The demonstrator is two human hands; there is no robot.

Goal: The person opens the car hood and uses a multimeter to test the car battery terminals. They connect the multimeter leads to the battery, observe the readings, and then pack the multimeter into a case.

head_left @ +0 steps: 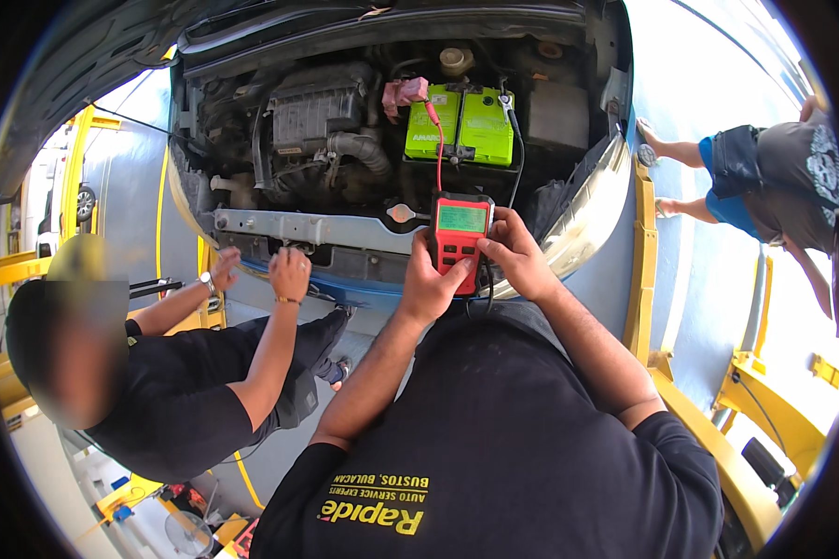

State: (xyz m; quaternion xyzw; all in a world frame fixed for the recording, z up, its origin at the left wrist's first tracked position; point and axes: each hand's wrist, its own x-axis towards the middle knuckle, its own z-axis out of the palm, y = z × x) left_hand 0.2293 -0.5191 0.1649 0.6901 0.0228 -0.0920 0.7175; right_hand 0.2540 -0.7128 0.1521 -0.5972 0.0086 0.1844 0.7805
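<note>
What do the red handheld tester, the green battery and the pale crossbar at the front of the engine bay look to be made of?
Red tester: matte moulded plastic casing, judging by its rounded edges, with a glossy greenish screen. Green battery: smooth, bright plastic top with a slight sheen. Crossbar: probably painted or bare sheet metal, flat, pale grey and dull. Both hands, left and right, hold the tester.

We observed a red handheld battery tester (460, 238) with a lit green screen, held upright over the engine bay's front edge. Its red and black leads ran up to a green car battery (460, 123) seated in the bay.
</note>
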